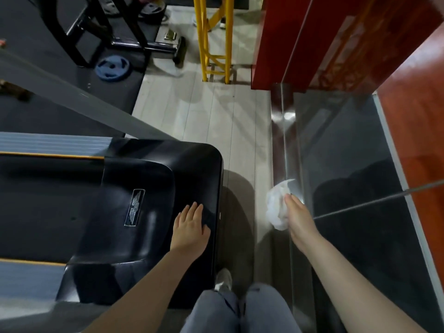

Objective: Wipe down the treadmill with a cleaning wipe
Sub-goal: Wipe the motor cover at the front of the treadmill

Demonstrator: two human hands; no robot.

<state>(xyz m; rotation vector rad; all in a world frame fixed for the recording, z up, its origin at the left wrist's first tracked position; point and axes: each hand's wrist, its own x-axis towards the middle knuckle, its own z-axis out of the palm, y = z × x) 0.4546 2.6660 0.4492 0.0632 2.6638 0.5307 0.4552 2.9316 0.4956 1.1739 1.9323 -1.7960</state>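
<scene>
The treadmill's glossy black motor cover [153,188] fills the left centre, with a small badge on it and the dark belt [43,203] running off to the left. My left hand [191,228] rests flat on the cover near its right edge, fingers straight. My right hand [299,222] is off to the right, above the floor beside a glass panel, and grips a crumpled white cleaning wipe [277,205]. The wipe is clear of the treadmill.
A grey treadmill upright [79,102] slants across the upper left. A glass panel [348,164] and red wall stand on the right. Pale plank floor [216,116] runs between them. Yellow frame [216,39], black weight bench and a blue plate [113,68] lie farther off.
</scene>
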